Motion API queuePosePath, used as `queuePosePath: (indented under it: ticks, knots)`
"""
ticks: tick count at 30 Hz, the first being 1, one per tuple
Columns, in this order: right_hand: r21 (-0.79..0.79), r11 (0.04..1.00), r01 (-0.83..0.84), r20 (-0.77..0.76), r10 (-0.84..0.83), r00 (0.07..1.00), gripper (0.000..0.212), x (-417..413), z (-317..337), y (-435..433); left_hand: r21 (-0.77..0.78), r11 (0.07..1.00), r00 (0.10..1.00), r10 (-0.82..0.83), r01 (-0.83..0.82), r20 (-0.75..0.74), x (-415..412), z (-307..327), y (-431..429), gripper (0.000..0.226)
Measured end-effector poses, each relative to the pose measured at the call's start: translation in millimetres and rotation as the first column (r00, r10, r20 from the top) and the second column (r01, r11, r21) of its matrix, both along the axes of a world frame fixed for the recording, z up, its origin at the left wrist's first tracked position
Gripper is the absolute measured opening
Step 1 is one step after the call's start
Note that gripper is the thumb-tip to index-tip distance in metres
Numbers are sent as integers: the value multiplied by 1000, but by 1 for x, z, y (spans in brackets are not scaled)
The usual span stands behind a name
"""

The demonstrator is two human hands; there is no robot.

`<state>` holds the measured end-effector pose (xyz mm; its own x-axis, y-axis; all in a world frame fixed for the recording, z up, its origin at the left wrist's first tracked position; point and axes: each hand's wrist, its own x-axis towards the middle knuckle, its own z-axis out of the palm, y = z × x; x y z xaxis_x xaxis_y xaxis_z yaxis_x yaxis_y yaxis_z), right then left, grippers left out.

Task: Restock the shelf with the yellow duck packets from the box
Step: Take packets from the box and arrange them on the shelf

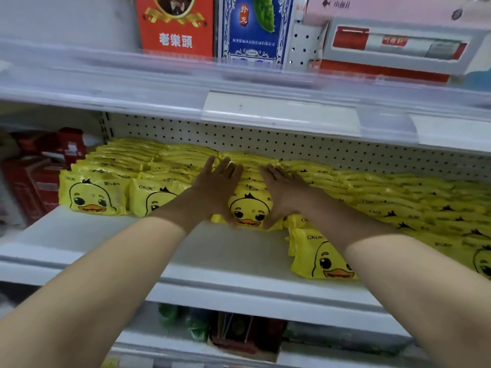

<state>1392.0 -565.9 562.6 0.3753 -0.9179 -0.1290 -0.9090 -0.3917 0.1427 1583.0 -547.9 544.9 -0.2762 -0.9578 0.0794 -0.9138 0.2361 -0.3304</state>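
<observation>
Duck packet row [249, 208] runs front-to-back, sandwiched between both palms. Left hand [221, 187] and right hand [285, 192] equally near, fingers straight, pressing its sides, nothing gripped.

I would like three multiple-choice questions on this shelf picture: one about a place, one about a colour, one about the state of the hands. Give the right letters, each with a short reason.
1. On which side of the yellow duck packets do the dark red boxes stand? A) right B) left C) on top
2. What colour is the box beside the red box on the upper shelf? A) yellow B) black C) blue
3. How are the left hand and the right hand? A) flat, fingers straight, against a packet row B) both fists C) each pinching a packet
Key: 1 B, they stand at the far left; 2 C, its front is blue with white trim; 3 A, straight fingers flank the row.
</observation>
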Motion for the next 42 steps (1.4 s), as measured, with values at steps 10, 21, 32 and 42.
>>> queuePosePath:
  ticks: [10,21,32,42]
  knots:
    - [-9,1000,-15,-39,15,999,156,3,1,-6,-8,1000,999,26,-26,43,1,3,-2,143]
    - [36,999,-20,-3,20,1000,154,0,4,-2,100,995,997,30,-23,-74,-10,9,-4,149]
    - [271,962,43,601,-204,773,113,-25,19,-9,157,987,968,8,32,-249,-3,14,-8,153]
    - [228,960,162,495,-257,830,84,-13,9,-24,210,974,952,-21,89,-306,-19,10,-28,152]
